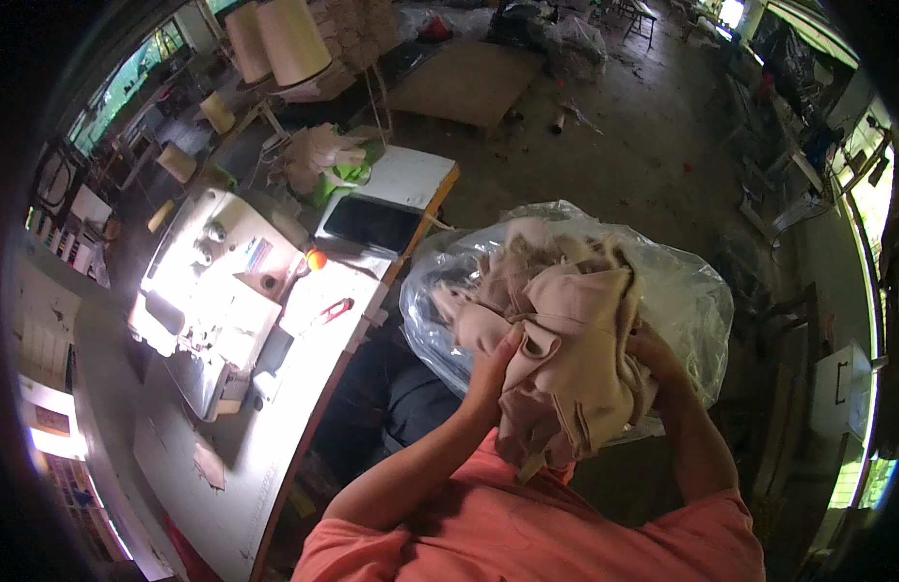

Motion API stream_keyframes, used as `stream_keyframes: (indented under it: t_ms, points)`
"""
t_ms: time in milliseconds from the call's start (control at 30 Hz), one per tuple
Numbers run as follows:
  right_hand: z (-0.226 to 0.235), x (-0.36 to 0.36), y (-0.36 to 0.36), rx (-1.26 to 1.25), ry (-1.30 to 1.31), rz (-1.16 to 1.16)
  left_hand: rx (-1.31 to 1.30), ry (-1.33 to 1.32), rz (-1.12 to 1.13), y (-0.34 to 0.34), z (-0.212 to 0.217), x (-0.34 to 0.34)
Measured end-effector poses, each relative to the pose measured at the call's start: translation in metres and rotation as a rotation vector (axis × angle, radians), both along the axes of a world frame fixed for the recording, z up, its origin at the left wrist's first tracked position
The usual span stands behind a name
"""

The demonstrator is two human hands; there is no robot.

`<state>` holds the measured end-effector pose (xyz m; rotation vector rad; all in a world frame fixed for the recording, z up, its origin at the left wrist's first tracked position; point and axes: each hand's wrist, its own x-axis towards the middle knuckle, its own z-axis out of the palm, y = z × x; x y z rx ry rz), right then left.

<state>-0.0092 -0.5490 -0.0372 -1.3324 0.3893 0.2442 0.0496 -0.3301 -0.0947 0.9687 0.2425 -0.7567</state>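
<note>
A thick bundle of beige fabric pieces [576, 354] is gripped between my two hands in front of my body. My left hand [498, 364] closes on its left side, the thumb pressed to the cloth near a rolled fold. On the right side my right hand [651, 351] holds the bundle, with most of its fingers hidden behind the fabric. Beyond and around the bundle spreads a clear plastic bag [697, 296]. More beige cloth [527, 238] shows at the bag's mouth, and I cannot tell where it parts from the held bundle.
To the left, a brightly lit sewing machine [217, 291] stands on a white table [275, 436]. A phone [372, 223], a red cutter [335, 310] and a fabric scrap [209, 466] lie there. Large thread cones [292, 44] rise behind. A wooden board [469, 82] rests farther off.
</note>
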Motion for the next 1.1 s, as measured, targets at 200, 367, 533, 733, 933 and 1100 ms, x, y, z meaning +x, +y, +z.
stream_keyframes:
  t_ms: [200, 367, 533, 733, 933, 1100]
  points:
    - [0.02, 0.03, -0.047, -0.104, -0.041, 0.026, -0.1, -0.128, -0.21, -0.047, -0.018, 0.02]
    - [-0.065, 0.055, -0.093, -0.441, 0.149, 0.004, 0.692, -0.407, -0.576, -0.059, -0.045, 0.061]
    - [-0.079, 0.052, -0.1, -0.594, 0.205, 0.011, 0.876, -1.082, -0.655, -0.038, -0.074, 0.06]
    - [-0.04, 0.05, -0.04, -0.739, -0.33, -0.047, 1.15, -1.614, -0.652, 0.008, -0.022, 0.012]
    - [-0.039, 0.087, -0.004, -1.093, -0.076, 0.231, 1.082, -1.757, -1.331, 0.029, 0.004, 0.01]
    - [-0.022, 0.107, -0.009, -1.182, 0.043, 0.427, 1.002, -1.779, -1.153, 0.048, 0.073, 0.004]
